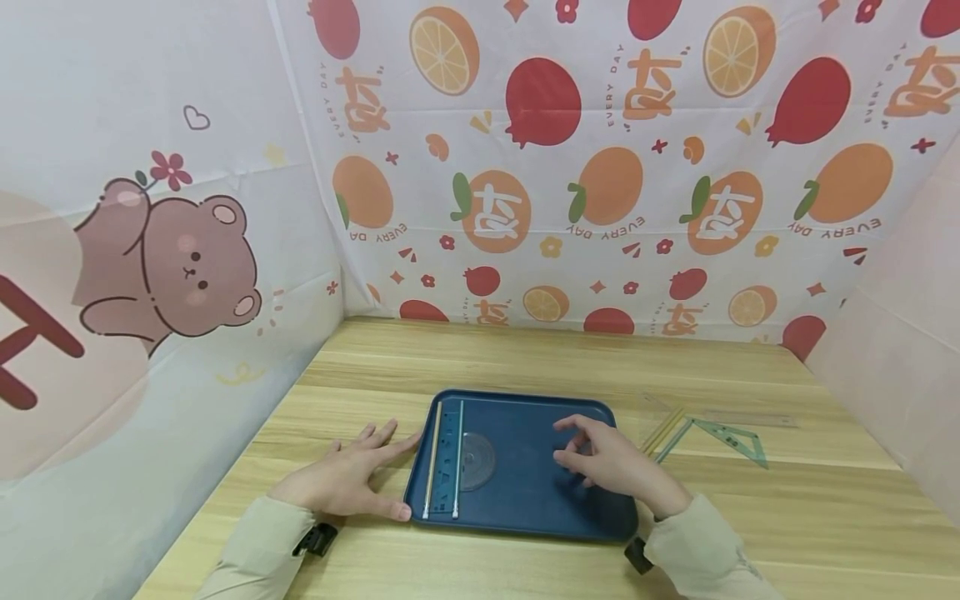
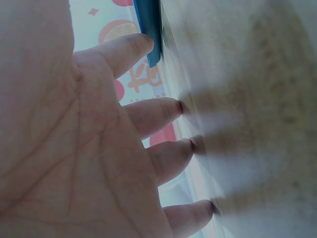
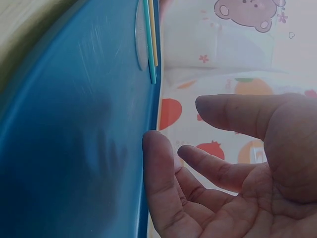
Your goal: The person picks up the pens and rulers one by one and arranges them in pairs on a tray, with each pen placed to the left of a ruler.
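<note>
A dark blue tray [image 1: 540, 508] lies on the wooden table. Along its left side are a yellow pencil [image 1: 432, 460], a see-through ruler [image 1: 446, 454] and a green pencil [image 1: 458, 458], side by side. Beside the green pencil lies a clear round disc [image 1: 478, 461], its left part overlapped by the pencil. My left hand [image 1: 347, 477] rests with fingers spread at the tray's left edge; thumb and index fingertips are right at the rim, the other fingertips on the table. Over the tray's right part hovers my right hand [image 1: 609, 458], fingers loosely bent and holding nothing.
Right of the tray lie yellow pencils [image 1: 663, 430], a green pencil [image 1: 673, 440] partly behind my right hand, a green set square [image 1: 738, 440] and a clear ruler [image 1: 753, 418]. A patterned cloth [image 1: 547, 192] hangs behind the table, with another cloth [image 1: 247, 383] at the left.
</note>
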Demonstrator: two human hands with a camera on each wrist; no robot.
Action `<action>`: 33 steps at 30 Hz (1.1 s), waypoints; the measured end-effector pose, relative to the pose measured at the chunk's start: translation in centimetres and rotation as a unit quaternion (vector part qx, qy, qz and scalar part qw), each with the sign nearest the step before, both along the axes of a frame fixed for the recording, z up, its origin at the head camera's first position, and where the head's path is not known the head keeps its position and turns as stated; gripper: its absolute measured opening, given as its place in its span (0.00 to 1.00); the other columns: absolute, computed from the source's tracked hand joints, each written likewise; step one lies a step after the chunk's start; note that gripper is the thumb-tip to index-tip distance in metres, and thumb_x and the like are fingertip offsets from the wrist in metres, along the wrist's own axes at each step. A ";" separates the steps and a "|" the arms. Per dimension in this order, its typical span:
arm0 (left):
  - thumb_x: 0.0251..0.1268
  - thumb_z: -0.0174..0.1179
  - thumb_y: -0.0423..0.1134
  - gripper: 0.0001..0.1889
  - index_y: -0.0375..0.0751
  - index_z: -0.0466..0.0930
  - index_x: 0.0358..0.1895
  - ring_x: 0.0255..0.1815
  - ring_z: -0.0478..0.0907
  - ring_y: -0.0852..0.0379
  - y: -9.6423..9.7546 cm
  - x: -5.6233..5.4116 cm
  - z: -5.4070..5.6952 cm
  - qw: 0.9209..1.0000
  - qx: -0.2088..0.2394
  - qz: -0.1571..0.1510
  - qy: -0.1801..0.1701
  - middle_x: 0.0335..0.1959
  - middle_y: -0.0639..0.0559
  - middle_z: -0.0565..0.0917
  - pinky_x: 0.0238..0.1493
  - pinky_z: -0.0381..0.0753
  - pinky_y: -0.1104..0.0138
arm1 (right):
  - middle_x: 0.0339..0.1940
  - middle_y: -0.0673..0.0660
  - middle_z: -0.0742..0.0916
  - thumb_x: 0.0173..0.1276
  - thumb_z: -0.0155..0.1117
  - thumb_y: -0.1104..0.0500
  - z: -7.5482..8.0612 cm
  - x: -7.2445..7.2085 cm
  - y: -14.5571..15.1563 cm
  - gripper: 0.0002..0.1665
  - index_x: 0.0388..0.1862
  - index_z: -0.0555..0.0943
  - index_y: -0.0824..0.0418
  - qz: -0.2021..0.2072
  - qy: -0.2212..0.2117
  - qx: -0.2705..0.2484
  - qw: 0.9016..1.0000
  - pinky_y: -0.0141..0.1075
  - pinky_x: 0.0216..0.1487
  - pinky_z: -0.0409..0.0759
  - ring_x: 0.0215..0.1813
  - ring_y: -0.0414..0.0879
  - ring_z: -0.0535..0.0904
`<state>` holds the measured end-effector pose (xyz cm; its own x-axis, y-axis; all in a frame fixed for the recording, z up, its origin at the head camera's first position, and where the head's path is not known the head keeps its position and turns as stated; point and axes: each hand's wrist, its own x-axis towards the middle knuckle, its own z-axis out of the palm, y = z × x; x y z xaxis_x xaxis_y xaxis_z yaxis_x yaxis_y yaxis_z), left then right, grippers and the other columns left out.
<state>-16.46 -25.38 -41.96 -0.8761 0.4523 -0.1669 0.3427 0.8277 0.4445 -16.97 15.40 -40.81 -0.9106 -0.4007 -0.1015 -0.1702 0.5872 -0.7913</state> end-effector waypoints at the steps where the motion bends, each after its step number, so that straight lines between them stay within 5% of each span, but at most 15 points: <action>1: 0.53 0.75 0.73 0.58 0.59 0.61 0.86 0.87 0.45 0.19 0.0 0.0 0.0 1.000 0.000 0.000 0.000 0.88 0.31 0.53 0.70 0.43 0.14 | 0.40 0.55 0.86 0.79 0.68 0.54 0.0 0.0 0.1 0.31 0.75 0.74 0.66 -0.001 0.000 0.000 1.000 0.38 0.34 0.87 0.36 0.48 0.86; 33: 0.53 0.75 0.72 0.57 0.60 0.61 0.86 0.87 0.44 0.20 0.0 0.0 0.1 1.000 -0.004 0.002 -0.006 0.88 0.31 0.52 0.71 0.42 0.14 | 0.41 0.56 0.85 0.80 0.68 0.55 -0.2 0.0 2.3 0.32 0.75 0.73 0.68 -0.029 0.007 0.001 1.000 0.40 0.34 0.88 0.38 0.47 0.85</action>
<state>-16.49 -25.35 -41.87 -0.8760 0.4469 -0.1814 0.3331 0.8325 0.4426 -17.00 17.68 -40.97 -0.9337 -0.3468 -0.0897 -0.1464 0.5980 -0.7880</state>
